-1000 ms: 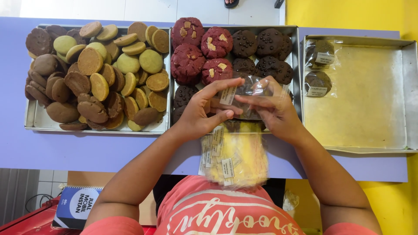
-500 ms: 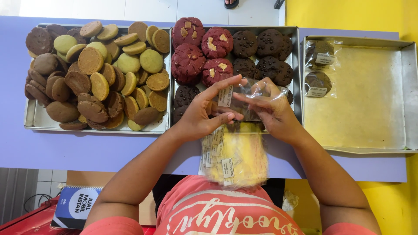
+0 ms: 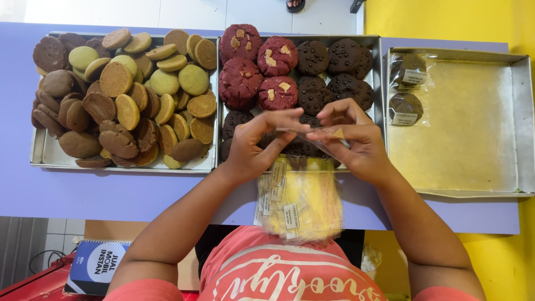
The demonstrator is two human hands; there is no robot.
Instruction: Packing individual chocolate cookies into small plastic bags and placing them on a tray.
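My left hand [image 3: 261,142] and my right hand [image 3: 352,139] meet over the front of the middle tray [image 3: 378,72], both pinching a small clear plastic bag [image 3: 315,139] stretched between the fingertips. Whether anything is inside the bag cannot be made out. Just below the hands, at the table's near edge, lies a stack of clear labelled bags [image 3: 300,203] over something yellow. The middle tray holds red cookies [image 3: 257,71] with pale chunks and dark chocolate-chip cookies [image 3: 335,71].
A left tray [image 3: 40,156] is heaped with several brown, tan and pale green round cookies [image 3: 123,96]. The right tray [image 3: 523,117], lined with paper, holds two bagged dark cookies [image 3: 405,89] at its far left. A blue booklet [image 3: 96,266] lies below the lilac table [image 3: 83,193].
Both hands stay over the middle tray's front. The bag between them looks flatter and more stretched out now, with the fingertips drawn closer along its top edge.
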